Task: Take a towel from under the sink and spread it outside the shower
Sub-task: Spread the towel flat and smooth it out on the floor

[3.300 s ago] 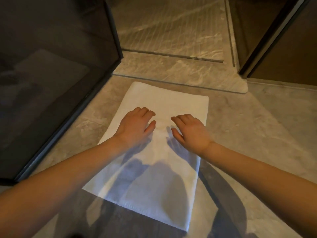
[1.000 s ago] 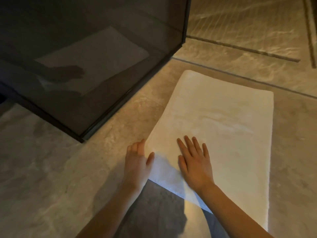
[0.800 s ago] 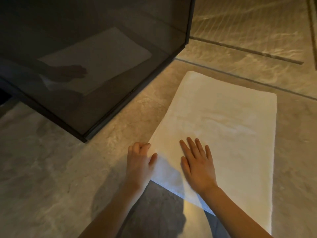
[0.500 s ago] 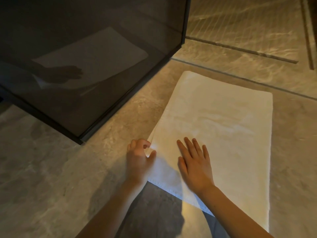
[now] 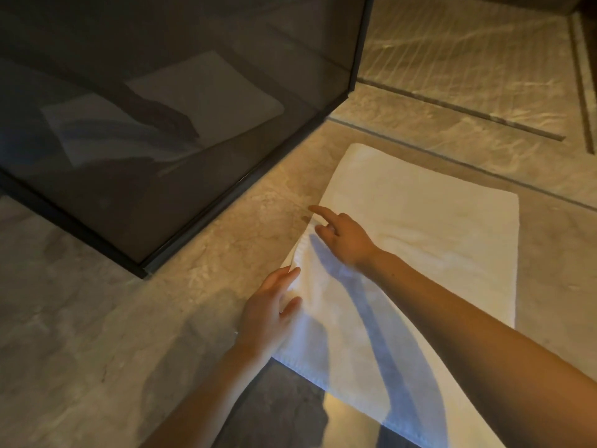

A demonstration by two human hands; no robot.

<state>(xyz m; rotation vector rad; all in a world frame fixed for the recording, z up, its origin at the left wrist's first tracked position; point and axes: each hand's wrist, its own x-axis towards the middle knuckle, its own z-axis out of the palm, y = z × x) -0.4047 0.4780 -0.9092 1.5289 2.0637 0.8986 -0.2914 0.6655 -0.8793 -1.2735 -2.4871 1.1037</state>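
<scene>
Marbled floor tiles (image 5: 97, 318) by the shower glass (image 5: 161, 189) bore a white towel (image 5: 436, 253), lengthwise toward the threshold (image 5: 436, 124), left hand (image 5: 268, 315) flat-fingered on its edge, right hand (image 5: 349, 237) forefinger out, others curled.

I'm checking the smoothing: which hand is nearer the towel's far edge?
Right. The right hand is midway along the towel, on its left side; the left hand rests farther back on that side.
</scene>
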